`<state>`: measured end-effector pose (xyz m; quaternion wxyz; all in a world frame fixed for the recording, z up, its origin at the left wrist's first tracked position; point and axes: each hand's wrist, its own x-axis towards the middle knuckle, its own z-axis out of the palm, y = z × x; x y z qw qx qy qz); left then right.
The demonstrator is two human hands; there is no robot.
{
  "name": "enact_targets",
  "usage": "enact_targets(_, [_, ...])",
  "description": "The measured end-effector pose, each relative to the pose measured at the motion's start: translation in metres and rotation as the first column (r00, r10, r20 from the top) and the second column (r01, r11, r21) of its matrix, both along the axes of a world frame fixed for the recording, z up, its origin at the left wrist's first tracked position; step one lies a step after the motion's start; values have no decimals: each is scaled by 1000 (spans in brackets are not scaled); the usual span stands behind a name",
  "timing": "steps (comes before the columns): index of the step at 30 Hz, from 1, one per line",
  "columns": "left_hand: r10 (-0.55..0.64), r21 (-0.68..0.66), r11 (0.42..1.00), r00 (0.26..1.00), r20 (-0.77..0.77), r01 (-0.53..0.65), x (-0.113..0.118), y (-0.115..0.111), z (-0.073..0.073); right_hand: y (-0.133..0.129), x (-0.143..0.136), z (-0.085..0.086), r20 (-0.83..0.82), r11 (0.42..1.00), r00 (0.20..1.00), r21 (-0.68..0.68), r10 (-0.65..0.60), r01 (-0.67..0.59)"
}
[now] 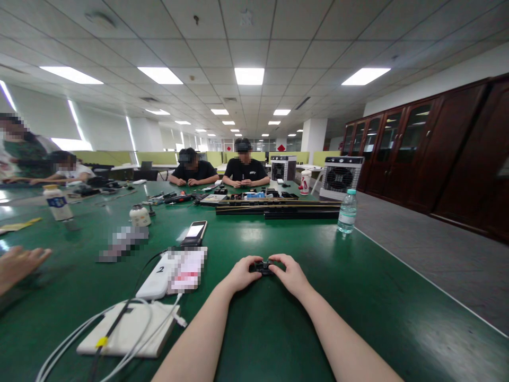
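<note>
A small black part point(264, 268), too small to name exactly, rests on or just above the green tabletop point(254, 318) in front of me. From its left side, my left hand point(243, 272) pinches it between thumb and fingers. My right hand point(291, 272) grips the opposite end in the same way, thumb below and fingers curled over the top. The fingertips hide parts of the black piece. Both forearms reach in from the bottom edge of the view.
To the right stands a water bottle point(347, 212). Black rails point(278, 210) lie farther back. On the left are a phone point(194, 233), a white power bank point(159, 276), a white box point(123, 329) with cables and a white jar point(139, 215). Another person's hand point(24, 265) shows far left; people sit opposite.
</note>
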<state>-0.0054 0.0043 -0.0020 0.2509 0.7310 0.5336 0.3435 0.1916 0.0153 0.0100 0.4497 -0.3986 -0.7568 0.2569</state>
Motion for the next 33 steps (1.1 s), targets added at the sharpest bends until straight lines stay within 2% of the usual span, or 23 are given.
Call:
enact_targets(3, [-6, 10, 1000, 1000, -9, 6, 0, 0, 0, -2, 0, 0, 115, 998, 993, 54, 39, -45])
enact_targets(7, [-7, 18, 1000, 1000, -6, 7, 0, 1, -1, -1, 0, -4, 282, 998, 959, 52, 31, -48])
enact_targets(13, [-5, 0, 1000, 1000, -8, 5, 2, 1, 0, -1, -2, -7, 379, 998, 925, 60, -1, -24])
enact_targets(17, [4, -1, 1000, 1000, -20, -4, 3, 0, 2, -1, -2, -7, 359, 999, 933, 35, 0, -14])
enact_targets(23, [17, 23, 1000, 998, -67, -15, 3, -2, 2, 1, 1, -8, 210, 998, 976, -34, 58, -52])
enact_targets(33, [32, 25, 999, 995, -94, -30, 5, -4, 4, 3, 2, -7, 160, 993, 987, -118, 12, 7])
